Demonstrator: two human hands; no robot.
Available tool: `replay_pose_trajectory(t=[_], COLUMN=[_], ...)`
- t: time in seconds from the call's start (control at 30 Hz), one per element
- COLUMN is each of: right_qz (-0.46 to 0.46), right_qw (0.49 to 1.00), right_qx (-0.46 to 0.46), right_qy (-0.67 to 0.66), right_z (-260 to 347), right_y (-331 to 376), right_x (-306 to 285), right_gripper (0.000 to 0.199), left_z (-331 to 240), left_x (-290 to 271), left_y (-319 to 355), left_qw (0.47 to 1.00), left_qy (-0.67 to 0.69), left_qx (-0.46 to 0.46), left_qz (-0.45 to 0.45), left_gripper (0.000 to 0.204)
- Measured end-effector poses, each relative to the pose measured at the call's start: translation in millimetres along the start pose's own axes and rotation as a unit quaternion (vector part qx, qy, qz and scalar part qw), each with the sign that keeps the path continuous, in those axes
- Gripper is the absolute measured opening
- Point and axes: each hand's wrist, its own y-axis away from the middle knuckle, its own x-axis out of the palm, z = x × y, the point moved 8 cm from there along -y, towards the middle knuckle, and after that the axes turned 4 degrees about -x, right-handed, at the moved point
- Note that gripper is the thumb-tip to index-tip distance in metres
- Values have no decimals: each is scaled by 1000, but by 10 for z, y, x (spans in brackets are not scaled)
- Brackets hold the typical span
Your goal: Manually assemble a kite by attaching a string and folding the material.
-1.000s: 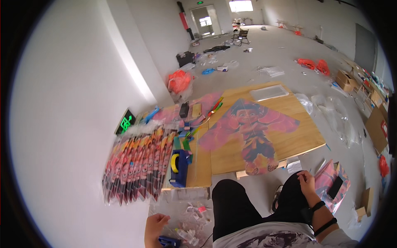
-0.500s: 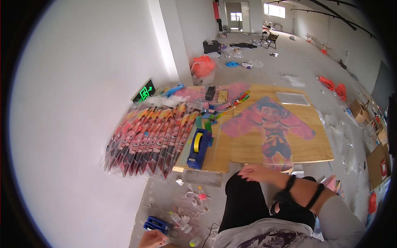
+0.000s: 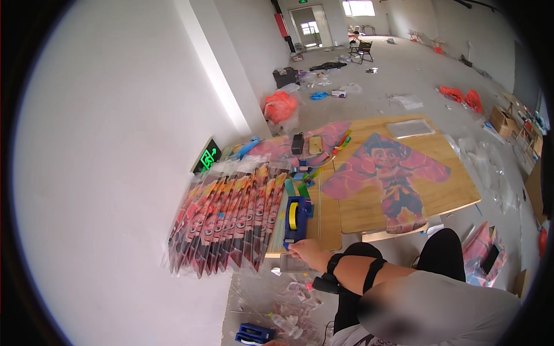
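Note:
My right hand (image 3: 309, 254) reaches in from the lower right, its thumb and fingers pinched together at the near end of a blue tape dispenser (image 3: 296, 224). Whatever sits between the fingertips is too small to make out. A yellow roll (image 3: 293, 215) is mounted in the dispenser, at the table's near left part. Only a sliver of my left hand (image 3: 276, 343) shows at the lower edge, its fingers hidden. Right of the dispenser, a pink kite (image 3: 388, 173) printed with a cartoon figure lies spread flat. Several folded kites in clear plastic sleeves (image 3: 228, 216) overlap along the left side.
A black case (image 3: 297, 143), a gold phone (image 3: 315, 145) and colourful strips (image 3: 341, 140) lie toward the table's back. A clear plastic packet (image 3: 411, 128) rests behind the kite. Below, a second blue dispenser (image 3: 254, 333) and a bottle (image 3: 285, 326) lie among plastic scraps.
My right hand has moved from above my lap, forward and left, to the dispenser's near end. My left hand has mostly dropped out of the picture. The view has shifted and tilted.

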Motion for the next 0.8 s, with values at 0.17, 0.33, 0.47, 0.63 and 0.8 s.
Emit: replay_pose_trajectory(t=[0.17, 0.33, 0.47, 0.63, 0.8], right_qz=[-46, 75, 159, 115, 59], right_qw=[945, 937, 975, 952, 906], right_qx=[-140, -145, -157, -281, -417], right_qy=[293, 310, 17, 29, 24], right_z=[336, 468, 1161, 2514, 3535], right_y=[58, 202, 660, 1571, 2588], right_x=[-92, -163, -410, -1031, -1551], right_gripper=[26, 28, 38, 37, 31], left_z=[-78, 580, -214, -894, -1650], left_x=[55, 10, 408, 845, 1690], left_y=[73, -354, -310, -488, -582], left_qw=[995, 996, 973, 981, 956], left_qy=[42, 89, -209, -26, -20], left_qx=[-70, -30, 83, 190, 181], left_qz=[-49, -5, -49, -11, 228], left_gripper=[18, 22, 20, 48, 62])
